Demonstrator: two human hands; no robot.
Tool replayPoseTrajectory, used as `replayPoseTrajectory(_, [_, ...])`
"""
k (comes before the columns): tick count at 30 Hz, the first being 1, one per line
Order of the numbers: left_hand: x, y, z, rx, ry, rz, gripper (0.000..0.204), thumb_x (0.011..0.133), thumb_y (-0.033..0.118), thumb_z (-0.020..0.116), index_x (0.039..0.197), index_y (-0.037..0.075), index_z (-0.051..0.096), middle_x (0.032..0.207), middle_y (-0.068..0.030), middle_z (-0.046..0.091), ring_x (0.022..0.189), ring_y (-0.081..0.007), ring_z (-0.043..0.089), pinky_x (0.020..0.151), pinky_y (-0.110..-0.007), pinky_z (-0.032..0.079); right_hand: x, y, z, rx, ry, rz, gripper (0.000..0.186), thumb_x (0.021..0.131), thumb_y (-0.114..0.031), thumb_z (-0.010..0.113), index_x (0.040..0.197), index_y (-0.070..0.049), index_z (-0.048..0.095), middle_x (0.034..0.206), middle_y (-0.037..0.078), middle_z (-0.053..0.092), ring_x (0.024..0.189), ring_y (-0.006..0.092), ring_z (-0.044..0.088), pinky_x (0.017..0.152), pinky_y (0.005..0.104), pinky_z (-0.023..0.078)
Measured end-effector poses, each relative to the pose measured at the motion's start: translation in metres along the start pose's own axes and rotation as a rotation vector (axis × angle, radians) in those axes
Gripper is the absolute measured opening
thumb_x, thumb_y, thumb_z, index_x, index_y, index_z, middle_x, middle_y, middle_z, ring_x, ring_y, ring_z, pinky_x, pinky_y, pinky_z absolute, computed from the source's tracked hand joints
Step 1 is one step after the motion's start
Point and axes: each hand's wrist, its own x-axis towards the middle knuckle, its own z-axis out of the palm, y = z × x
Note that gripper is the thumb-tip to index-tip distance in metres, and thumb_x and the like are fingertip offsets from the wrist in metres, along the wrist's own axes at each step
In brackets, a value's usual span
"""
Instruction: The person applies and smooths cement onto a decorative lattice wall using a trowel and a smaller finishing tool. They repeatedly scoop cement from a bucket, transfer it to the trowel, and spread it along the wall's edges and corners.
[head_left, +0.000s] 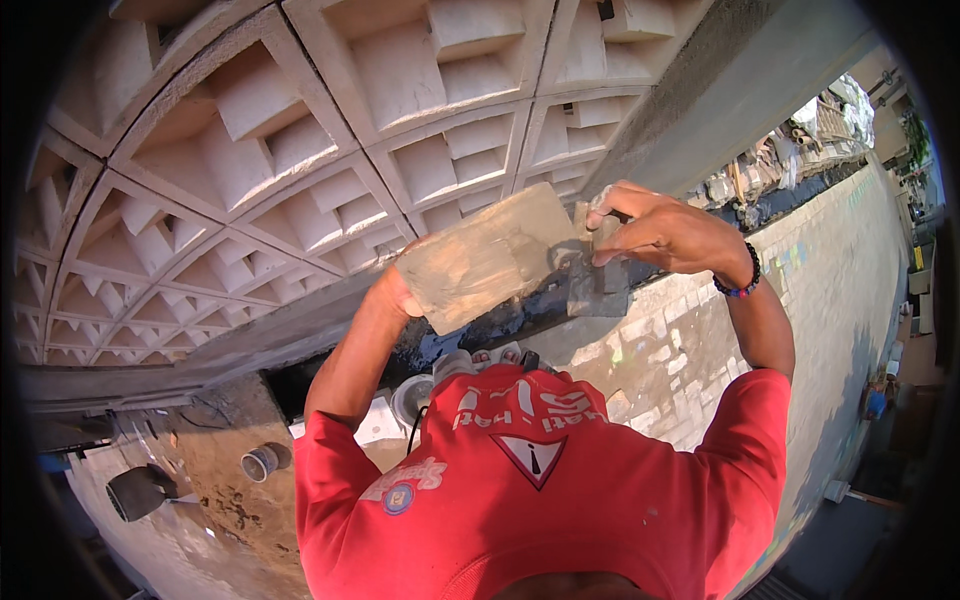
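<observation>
My left hand [393, 292] grips the left end of a rectangular board [490, 262], smeared grey-brown as if with mortar. Its fingers go out of sight behind the board. Just right of the board's far end, my right hand [675, 235] is closed on a small trowel [598, 290] with a flat grey blade. The fingers bend round the trowel's upper part, and the blade hangs below them, close to the board's right edge. Both things are held up in front of a wall of pale openwork blocks [400, 60].
A smooth concrete band [745, 125] borders the blocks. Below runs a dark wet channel [540, 308] beside patchy paving [660, 350]. Rubble [780, 150] lies at the far right. A white bucket [408, 398] stands near my feet; a small pail [260, 463] and a dark bucket [140, 492] are at lower left.
</observation>
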Motion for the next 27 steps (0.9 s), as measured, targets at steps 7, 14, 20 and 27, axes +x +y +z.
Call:
replayPoseTrajectory(7, [-0.005, 0.015, 0.012, 0.115, -0.031, -0.098, 0.040, 0.088, 0.016, 0.056, 0.125, 0.001, 0.052, 0.115, -0.0138, 0.061, 0.097, -0.0242, 0.064, 0.083, -0.039, 0.055, 0.005, 0.003, 0.010, 0.063, -0.031, -0.058, 0.026, 0.070, 0.001, 0.067, 0.093, -0.009, 0.070, 0.103, 0.009, 0.054, 0.094, 0.0293, 0.052, 0.078, 0.0386, 0.042])
replayPoseTrajectory(14, [-0.008, 0.022, 0.021, 0.358, 0.093, -0.229, 0.043, 0.091, 0.016, 0.056, 0.130, 0.002, 0.048, 0.121, -0.0128, 0.058, 0.102, -0.0209, 0.062, 0.086, -0.036, 0.053, 0.006, 0.009, 0.025, 0.121, -0.109, -0.076, 0.022, 0.075, -0.004, 0.067, 0.095, -0.010, 0.071, 0.102, 0.009, 0.055, 0.094, 0.0283, 0.053, 0.078, 0.0383, 0.043])
replayPoseTrajectory(20, [-0.011, 0.023, 0.026, 0.354, 0.134, -0.287, 0.044, 0.091, 0.015, 0.057, 0.132, 0.003, 0.046, 0.124, -0.0133, 0.056, 0.104, -0.0211, 0.061, 0.088, -0.037, 0.052, 0.003, 0.017, 0.031, 0.271, -0.141, -0.021, 0.021, 0.078, -0.006, 0.066, 0.098, -0.010, 0.071, 0.101, 0.010, 0.056, 0.095, 0.0280, 0.054, 0.079, 0.0374, 0.044])
replayPoseTrajectory(27, [-0.009, 0.018, 0.020, 0.293, 0.101, -0.308, 0.047, 0.091, 0.015, 0.055, 0.135, 0.004, 0.042, 0.128, -0.0127, 0.053, 0.107, -0.0213, 0.059, 0.090, -0.037, 0.051, 0.000, 0.025, 0.035, 0.312, -0.076, -0.002, 0.022, 0.077, -0.006, 0.067, 0.099, -0.009, 0.071, 0.100, 0.010, 0.056, 0.094, 0.0282, 0.055, 0.077, 0.0372, 0.044])
